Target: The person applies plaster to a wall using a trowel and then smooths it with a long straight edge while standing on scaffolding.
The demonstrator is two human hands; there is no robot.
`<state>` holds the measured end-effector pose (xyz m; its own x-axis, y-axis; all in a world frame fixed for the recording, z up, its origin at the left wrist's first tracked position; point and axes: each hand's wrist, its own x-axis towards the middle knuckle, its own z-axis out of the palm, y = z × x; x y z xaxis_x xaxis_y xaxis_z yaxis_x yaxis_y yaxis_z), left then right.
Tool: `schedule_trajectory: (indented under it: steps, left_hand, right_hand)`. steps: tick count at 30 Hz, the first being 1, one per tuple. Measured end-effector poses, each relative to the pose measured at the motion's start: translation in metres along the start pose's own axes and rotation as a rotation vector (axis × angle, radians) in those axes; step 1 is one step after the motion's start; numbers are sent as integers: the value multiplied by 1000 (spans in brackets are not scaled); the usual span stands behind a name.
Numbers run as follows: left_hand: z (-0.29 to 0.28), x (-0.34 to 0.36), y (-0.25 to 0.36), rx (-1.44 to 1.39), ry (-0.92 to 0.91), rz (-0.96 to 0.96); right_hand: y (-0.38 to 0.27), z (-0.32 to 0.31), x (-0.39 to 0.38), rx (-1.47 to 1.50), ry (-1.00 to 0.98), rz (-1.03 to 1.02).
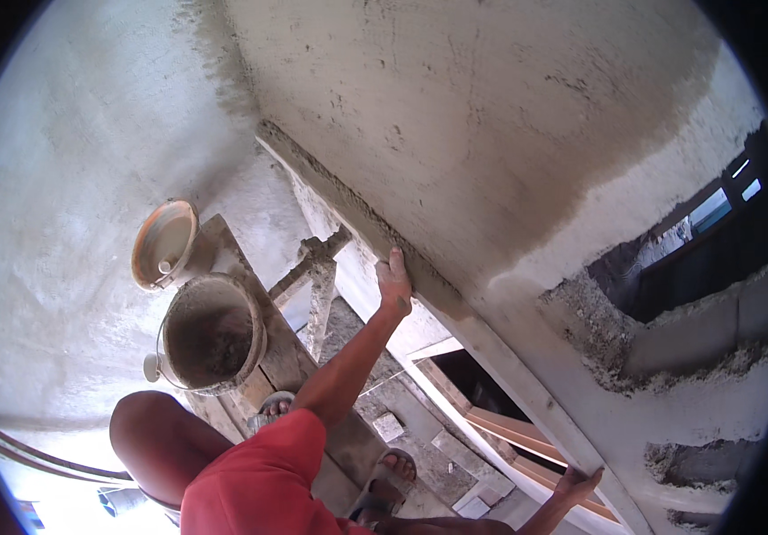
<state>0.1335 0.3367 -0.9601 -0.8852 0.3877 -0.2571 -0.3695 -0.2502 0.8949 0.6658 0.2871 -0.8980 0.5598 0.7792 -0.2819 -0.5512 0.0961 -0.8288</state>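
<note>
A long, pale straightedge board (522,383), crusted with wet mortar along its upper stretch, lies diagonally against the plastered wall (491,107). My left hand (394,281) grips it near the middle, thumb and fingers on its edge. Farther down, at the lower right, my right hand (577,481) holds the same board. Damp grey plaster shows on the wall beside it, with a rough-edged opening (678,330) to the right.
My sandalled feet are on a wooden plank scaffold (277,357), which also bears a mortar bucket (210,325) and a shallower orange-rimmed bucket (163,236). A mortar-caked crossed support (320,290) stands behind. Below are a floor with rubble (419,437) and a wood-framed opening (468,383).
</note>
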Motion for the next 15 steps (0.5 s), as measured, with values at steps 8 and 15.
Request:
schedule_trajectory:
  steps: [8,15]
  left_hand:
    - [40,-55,68,163,-11,144]
    - [21,-69,64,57,-132,-22]
  right_hand:
    - [-58,-26,36,38,68,-35]
    - [-57,-43,40,-43,57,17]
